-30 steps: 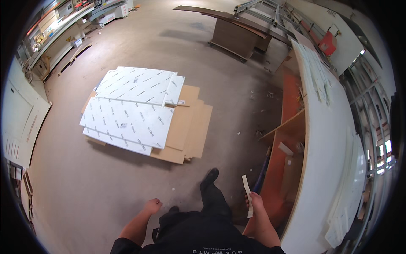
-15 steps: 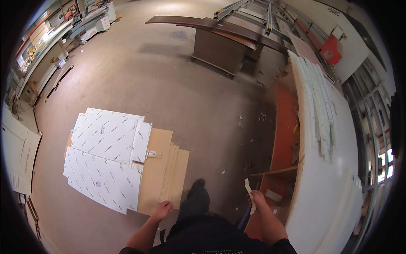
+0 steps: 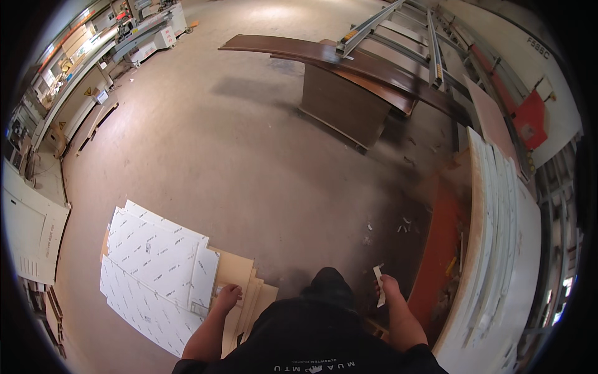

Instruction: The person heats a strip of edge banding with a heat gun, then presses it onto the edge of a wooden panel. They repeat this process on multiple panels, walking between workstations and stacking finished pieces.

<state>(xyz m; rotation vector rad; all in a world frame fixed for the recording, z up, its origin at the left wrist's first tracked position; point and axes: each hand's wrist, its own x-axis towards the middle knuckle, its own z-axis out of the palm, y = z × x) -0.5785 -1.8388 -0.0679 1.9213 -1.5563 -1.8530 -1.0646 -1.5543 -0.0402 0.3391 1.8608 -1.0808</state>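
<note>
My right hand (image 3: 387, 288) is closed round a short, pale cream strip (image 3: 378, 285) that sticks out above and below the fingers. I cannot tell what the strip is made of. My left hand (image 3: 230, 297) is loosely curled with nothing visible in it, in front of a stack of tan boards (image 3: 238, 269). Whether it touches them I cannot tell. White panels (image 3: 156, 249) printed with small dark marks lie over the left part of that stack. To the right of my right hand stands an orange-red board side (image 3: 434, 234) under a white-topped bench (image 3: 498, 280).
Long white strips (image 3: 495, 230) lie along the bench. Ahead, brown boards (image 3: 349, 71) rest on a dark block (image 3: 342, 103) beside a metal frame (image 3: 380, 28). Scraps (image 3: 408, 224) litter the floor near the bench. Machines (image 3: 152, 40) line the far left.
I have moved forward, so the panels and bench sit lower and nearer. The strip stays in my right hand. My left hand has risen slightly in the view, still curled.
</note>
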